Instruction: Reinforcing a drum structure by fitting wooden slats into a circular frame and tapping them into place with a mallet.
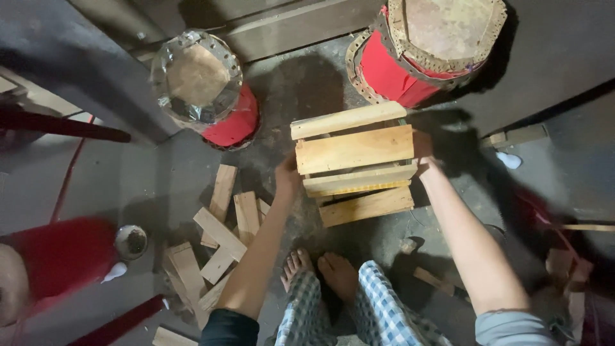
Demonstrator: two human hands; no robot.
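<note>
Gripping a pale slatted wooden crate (354, 163) from both sides, left hand (287, 177) and right hand (423, 152) clasped on its ends; loose wood offcuts (221, 234) scattered near left.

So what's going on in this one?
A person sitting on the floor grips a slatted wooden crate from both sides, left hand on its left end and right hand on its right end. The crate sits on the dark floor in front of their bare feet. Loose wood offcuts lie scattered to the left. Two red drums lie on their sides beyond the crate.
</note>
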